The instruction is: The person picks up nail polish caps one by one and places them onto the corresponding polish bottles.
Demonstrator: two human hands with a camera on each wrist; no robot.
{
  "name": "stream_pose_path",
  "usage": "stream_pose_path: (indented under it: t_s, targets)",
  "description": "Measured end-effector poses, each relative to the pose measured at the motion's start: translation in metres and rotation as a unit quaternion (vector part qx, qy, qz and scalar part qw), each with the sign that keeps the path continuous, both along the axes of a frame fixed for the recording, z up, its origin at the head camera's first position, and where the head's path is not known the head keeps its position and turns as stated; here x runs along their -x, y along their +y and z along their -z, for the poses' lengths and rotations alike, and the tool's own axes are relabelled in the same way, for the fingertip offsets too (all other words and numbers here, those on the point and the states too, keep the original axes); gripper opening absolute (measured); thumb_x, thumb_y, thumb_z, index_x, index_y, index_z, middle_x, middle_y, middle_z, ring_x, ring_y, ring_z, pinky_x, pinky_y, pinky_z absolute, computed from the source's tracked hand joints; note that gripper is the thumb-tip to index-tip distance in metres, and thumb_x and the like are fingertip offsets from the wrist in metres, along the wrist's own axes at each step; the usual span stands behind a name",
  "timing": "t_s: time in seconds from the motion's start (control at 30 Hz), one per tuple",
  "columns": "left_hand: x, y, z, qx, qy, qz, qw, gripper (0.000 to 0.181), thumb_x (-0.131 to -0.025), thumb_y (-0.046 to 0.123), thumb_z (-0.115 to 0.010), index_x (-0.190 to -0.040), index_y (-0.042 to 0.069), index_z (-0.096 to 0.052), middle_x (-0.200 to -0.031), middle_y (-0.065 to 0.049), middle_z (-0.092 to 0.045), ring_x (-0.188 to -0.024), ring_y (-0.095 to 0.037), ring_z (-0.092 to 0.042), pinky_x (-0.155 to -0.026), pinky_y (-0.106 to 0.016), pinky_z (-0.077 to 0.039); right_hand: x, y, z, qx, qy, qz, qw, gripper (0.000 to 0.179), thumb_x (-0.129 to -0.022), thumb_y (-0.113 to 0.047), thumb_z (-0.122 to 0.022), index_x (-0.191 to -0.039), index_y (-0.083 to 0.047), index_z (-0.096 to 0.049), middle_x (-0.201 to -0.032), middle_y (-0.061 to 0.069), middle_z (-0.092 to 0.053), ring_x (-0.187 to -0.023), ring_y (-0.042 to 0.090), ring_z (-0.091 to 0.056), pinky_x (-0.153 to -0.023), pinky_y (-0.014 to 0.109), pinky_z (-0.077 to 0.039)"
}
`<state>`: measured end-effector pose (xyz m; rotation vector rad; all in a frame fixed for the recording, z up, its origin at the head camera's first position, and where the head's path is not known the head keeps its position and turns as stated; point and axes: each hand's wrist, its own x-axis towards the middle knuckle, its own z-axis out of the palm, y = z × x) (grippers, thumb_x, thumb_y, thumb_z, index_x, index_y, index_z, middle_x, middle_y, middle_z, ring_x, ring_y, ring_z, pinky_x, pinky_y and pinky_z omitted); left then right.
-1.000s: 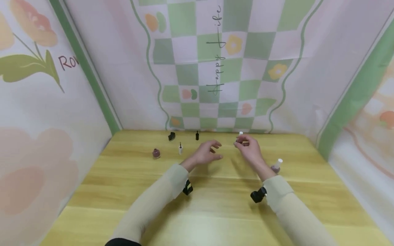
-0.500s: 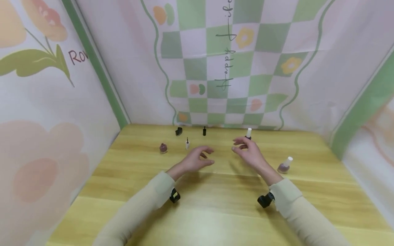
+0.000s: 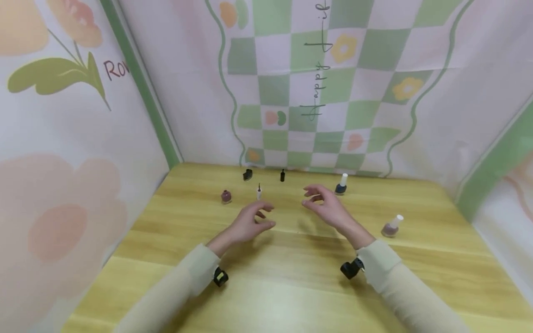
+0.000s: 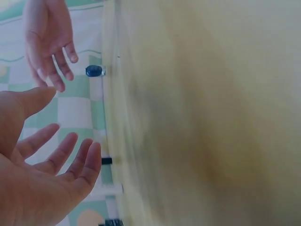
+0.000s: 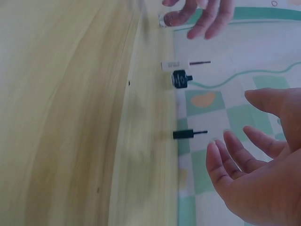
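Observation:
My left hand (image 3: 250,222) hovers over the table with loosely bent fingers and nothing in them. Opposite it, my right hand (image 3: 329,208) is also relaxed and holds nothing. Just beyond the right hand stands a dark blue nail polish bottle (image 3: 341,186) with a white cap. A purple nail polish bottle (image 3: 390,228), white-capped too, is farther right. Beyond my left hand a white brush cap (image 3: 259,193) stands bristles up, beside an uncapped mauve bottle (image 3: 226,196). Farther back are a black brush cap (image 3: 282,176) and an uncapped black bottle (image 5: 180,79).
The wooden table (image 3: 283,286) ends at a hanging cloth (image 3: 275,88) with green checks at the back. Printed cloth walls (image 3: 83,138) close in the left and right sides. Each wrist carries a small black camera (image 3: 220,276).
My right hand has drawn back from the dark blue bottle, which now stands fully in sight. My left hand has moved left and toward me. The head view has shifted slightly.

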<state>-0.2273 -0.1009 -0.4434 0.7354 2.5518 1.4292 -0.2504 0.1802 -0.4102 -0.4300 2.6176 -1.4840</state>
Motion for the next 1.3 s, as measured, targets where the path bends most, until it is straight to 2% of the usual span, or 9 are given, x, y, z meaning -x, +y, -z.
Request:
stream_pose_path:
  t_s: [0.13,0.3,0.4,0.57,0.77,0.9,1.03,1.13,1.3]
  targets:
    - [-0.007,-0.02,0.002,-0.014,0.007,-0.051,0.9986,0.047,-0.096,0.017,-0.073,-0.138,0.003,-0.057,-0.135,-0.015,-0.06,-0.115,-0.034,-0.062,-0.088,-0.038,-0.058,0.008,-0.014,-0.001,-0.002,-0.003,-0.018,0.9998,0.055,-0.101,-0.019,-0.066,-0.148,-0.001,-0.045,-0.14,0.025,-0.054,-0.124,0.039,-0.055,-0.098,0.052,-0.052]
    - [-0.015,-0.045,0.0,-0.021,-0.014,-0.116,0.9929,0.04,-0.094,0.016,-0.076,-0.128,0.002,-0.061,-0.129,-0.01,-0.062,-0.116,-0.037,-0.061,-0.088,-0.04,-0.059,0.016,-0.029,0.001,-0.008,-0.011,-0.047,0.9988,0.057,-0.101,-0.02,-0.066,-0.149,0.0,-0.042,-0.142,0.026,-0.051,-0.128,0.043,-0.052,-0.103,0.056,-0.049]
    - [-0.017,-0.057,-0.004,-0.024,-0.027,-0.151,0.9879,0.038,-0.093,0.015,-0.077,-0.125,0.002,-0.061,-0.128,-0.011,-0.062,-0.118,-0.039,-0.06,-0.09,-0.044,-0.058,0.019,-0.035,0.002,-0.005,-0.017,-0.054,0.9984,0.059,-0.101,-0.021,-0.066,-0.15,0.0,-0.04,-0.143,0.026,-0.05,-0.13,0.044,-0.05,-0.104,0.057,-0.048]
    - [-0.012,-0.075,-0.007,-0.034,-0.038,-0.223,0.9735,0.046,-0.089,0.014,-0.08,-0.127,0.0,-0.058,-0.132,-0.016,-0.058,-0.118,-0.041,-0.059,-0.095,-0.048,-0.056,0.028,-0.049,0.003,0.007,-0.031,-0.057,0.9979,0.059,-0.1,-0.019,-0.066,-0.15,-0.001,-0.04,-0.144,0.027,-0.048,-0.13,0.043,-0.05,-0.103,0.055,-0.049]
    - [0.005,-0.087,-0.004,-0.036,-0.058,-0.284,0.9565,0.074,-0.089,0.018,-0.081,-0.148,0.0,-0.04,-0.146,-0.024,-0.042,-0.123,-0.043,-0.055,-0.099,-0.051,-0.053,0.041,-0.069,0.007,-0.003,-0.063,-0.064,0.996,0.059,-0.1,-0.015,-0.066,-0.149,0.004,-0.039,-0.145,0.029,-0.048,-0.13,0.044,-0.05,-0.104,0.053,-0.049]
    - [0.024,-0.091,0.001,-0.043,-0.085,-0.298,0.9496,0.084,-0.088,0.018,-0.082,-0.154,0.001,-0.033,-0.15,-0.026,-0.038,-0.128,-0.047,-0.051,-0.104,-0.054,-0.049,0.053,-0.082,0.013,-0.01,-0.104,-0.055,0.993,0.062,-0.099,-0.016,-0.067,-0.149,0.006,-0.037,-0.146,0.029,-0.046,-0.134,0.044,-0.047,-0.11,0.054,-0.044]
    - [0.039,-0.098,0.01,-0.043,-0.111,-0.3,0.9465,0.081,-0.087,0.01,-0.08,-0.153,0.0,-0.035,-0.151,-0.027,-0.041,-0.131,-0.047,-0.05,-0.109,-0.054,-0.046,0.06,-0.095,0.023,-0.003,-0.15,-0.039,0.988,0.063,-0.098,-0.019,-0.068,-0.149,0.004,-0.038,-0.146,0.027,-0.047,-0.133,0.043,-0.047,-0.112,0.054,-0.041]
    - [0.046,-0.102,0.015,-0.053,-0.133,-0.284,0.9481,0.075,-0.088,0.004,-0.077,-0.153,0.0,-0.038,-0.152,-0.026,-0.042,-0.136,-0.045,-0.046,-0.113,-0.054,-0.042,0.064,-0.1,0.027,0.015,-0.168,-0.025,0.9854,0.062,-0.097,-0.019,-0.069,-0.149,0.001,-0.041,-0.145,0.025,-0.048,-0.132,0.041,-0.048,-0.113,0.053,-0.04]
    - [0.058,-0.104,0.015,-0.082,-0.164,-0.25,0.9506,0.069,-0.09,0.002,-0.074,-0.151,0.003,-0.043,-0.153,-0.022,-0.044,-0.141,-0.042,-0.041,-0.117,-0.055,-0.035,0.071,-0.105,0.033,0.05,-0.175,-0.007,0.9833,0.06,-0.095,-0.014,-0.071,-0.148,-0.002,-0.045,-0.143,0.023,-0.051,-0.131,0.04,-0.049,-0.113,0.053,-0.04]
